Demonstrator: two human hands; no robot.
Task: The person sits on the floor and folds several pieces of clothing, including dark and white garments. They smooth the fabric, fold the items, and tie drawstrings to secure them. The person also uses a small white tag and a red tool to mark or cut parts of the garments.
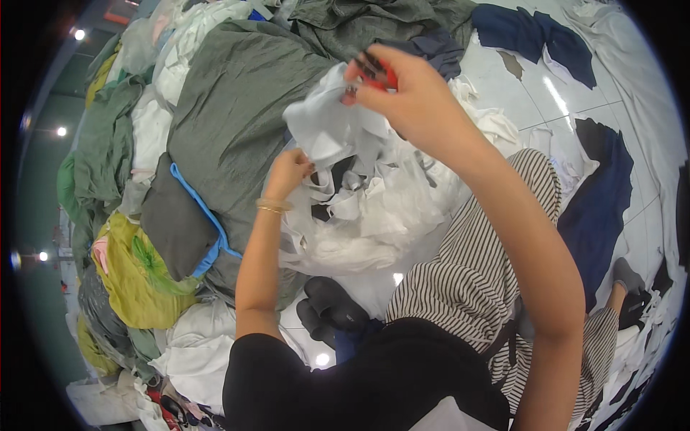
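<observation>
My left hand (pixel 290 172) pinches the lower edge of a pale white piece of cloth (pixel 323 122). The cloth hangs in the air above a heap of white fabric scraps (pixel 381 223) that sits in front of me. Raised at the cloth's upper right, my right hand (pixel 395 82) is closed around a small red tool (pixel 392 76). Fingers and motion blur hide most of that tool, so its kind does not show. Whether the right fingers also grip the cloth's corner, I cannot tell.
Large dark grey-green cloth bundles (pixel 230 93) lie beyond and to the left. A dark grey pillow-like piece with blue trim (pixel 180 226) and a yellow-green bag (pixel 136 280) lie at left. Black slippers (pixel 334 309) rest near me. Navy cloth (pixel 596 194) lies on the tiles at right.
</observation>
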